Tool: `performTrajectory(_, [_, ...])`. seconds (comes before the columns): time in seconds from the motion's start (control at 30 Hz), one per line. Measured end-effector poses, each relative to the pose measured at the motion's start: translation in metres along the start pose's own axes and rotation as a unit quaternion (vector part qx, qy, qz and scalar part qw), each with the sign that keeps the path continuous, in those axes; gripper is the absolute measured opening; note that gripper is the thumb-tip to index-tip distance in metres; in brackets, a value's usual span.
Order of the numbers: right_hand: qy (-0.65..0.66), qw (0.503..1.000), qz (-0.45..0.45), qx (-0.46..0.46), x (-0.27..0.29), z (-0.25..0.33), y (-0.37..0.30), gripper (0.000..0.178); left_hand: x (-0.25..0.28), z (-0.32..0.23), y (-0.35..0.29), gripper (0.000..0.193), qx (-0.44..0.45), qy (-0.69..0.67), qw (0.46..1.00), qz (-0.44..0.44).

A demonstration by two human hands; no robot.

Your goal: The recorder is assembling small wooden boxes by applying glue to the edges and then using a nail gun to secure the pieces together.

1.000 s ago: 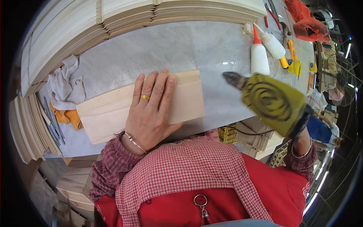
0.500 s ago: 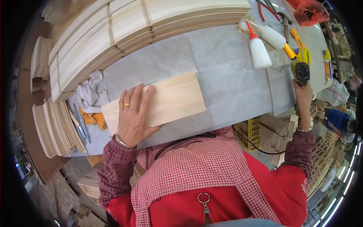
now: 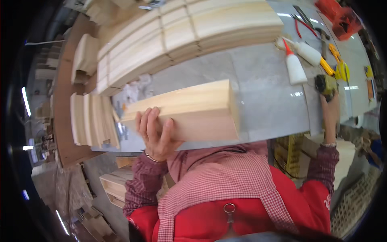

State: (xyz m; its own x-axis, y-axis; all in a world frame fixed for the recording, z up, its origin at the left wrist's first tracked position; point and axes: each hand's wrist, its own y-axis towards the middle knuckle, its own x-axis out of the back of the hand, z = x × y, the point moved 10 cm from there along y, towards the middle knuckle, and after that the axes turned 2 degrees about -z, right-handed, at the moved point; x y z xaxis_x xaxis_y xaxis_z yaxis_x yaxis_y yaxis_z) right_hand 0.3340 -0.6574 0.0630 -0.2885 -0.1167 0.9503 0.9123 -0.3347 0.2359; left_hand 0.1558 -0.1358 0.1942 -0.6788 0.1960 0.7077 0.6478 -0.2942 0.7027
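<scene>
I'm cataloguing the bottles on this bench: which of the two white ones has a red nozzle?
The white bottle nearer the person; its narrow nozzle is red. The other bottle, farther back, has a whitish nozzle instead.

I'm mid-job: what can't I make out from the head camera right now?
In the head view:
Long wooden piece: underside faces away; the left hand covers part of its near side.
Right hand: fingers partly hidden at the power tool and blurred; grip unclear.
Power tool: tip out of sight, apparently behind its own body.
Pale cloth: folds lost to blur.
</scene>
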Motion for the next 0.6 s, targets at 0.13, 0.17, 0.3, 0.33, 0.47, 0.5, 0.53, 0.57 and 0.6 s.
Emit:
performTrajectory(0.13, [0.225, 0.968, 0.002, 0.114, 0.021, 0.079, -0.016, 0.051, -0.005, 0.072, -0.043, 0.067, 0.383, -0.427, 0.816, -0.069])
performTrajectory(0.17, [0.310, 0.943, 0.072, 0.103, 0.013, 0.108, -0.029, 0.050, -0.011, 0.082, -0.056, 0.067, 0.455, -0.508, 0.722, -0.116])
performTrajectory(0.3, [0.544, 0.740, 0.327, 0.221, 0.020, 0.280, -0.124, 0.053, -0.031, 0.087, -0.055, 0.068, 0.503, -0.724, 0.407, -0.239])
performTrajectory(0.33, [0.549, 0.689, 0.418, 0.220, 0.028, 0.319, -0.157, 0.056, -0.030, 0.090, -0.059, 0.068, 0.496, -0.723, 0.410, -0.252])
performTrajectory(0.47, [0.588, 0.450, 0.628, 0.239, 0.071, 0.402, -0.255, 0.066, -0.027, 0.082, -0.078, 0.066, 0.478, -0.775, 0.312, -0.272])
performTrajectory(0.5, [0.581, 0.448, 0.631, 0.252, 0.078, 0.410, -0.264, 0.066, -0.020, 0.086, -0.079, 0.066, 0.471, -0.773, 0.315, -0.285])
performTrajectory(0.53, [0.589, 0.455, 0.613, 0.264, 0.085, 0.417, -0.269, 0.066, -0.014, 0.088, -0.081, 0.065, 0.480, -0.758, 0.340, -0.281])
performTrajectory(0.57, [0.594, 0.457, 0.600, 0.280, 0.089, 0.425, -0.278, 0.066, -0.006, 0.093, -0.088, 0.063, 0.490, -0.739, 0.365, -0.284])
performTrajectory(0.6, [0.595, 0.455, 0.591, 0.299, 0.094, 0.432, -0.288, 0.067, 0.006, 0.095, -0.096, 0.062, 0.504, -0.714, 0.389, -0.293])
